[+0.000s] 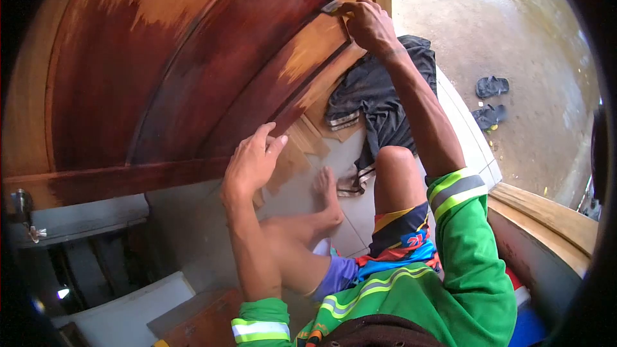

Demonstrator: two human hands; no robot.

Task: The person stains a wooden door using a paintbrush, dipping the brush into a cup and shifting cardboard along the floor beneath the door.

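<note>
A wooden door (186, 77) with curved panels fills the upper left, coated dark reddish brown over much of its face. Bare yellowish wood still shows in streaks on the panels and along the frame. My right hand (369, 24) is closed around a small paintbrush (332, 6), whose tip meets the groove at a panel's upper end; most of its handle is hidden by my fingers. By the door's lower edge is my left hand (252, 162), fingers loosely bent and thumb apart, holding nothing. Whether its fingertips touch the wood I cannot tell.
Dark cloth (379, 90) with striped edging lies on the tiled floor, beside pieces of brown cardboard (289, 154). A metal door handle (22, 205) sticks out at far left. Outside the doorway, black sandals (491, 87) rest on the ground. A wooden sill (546, 222) runs along the right.
</note>
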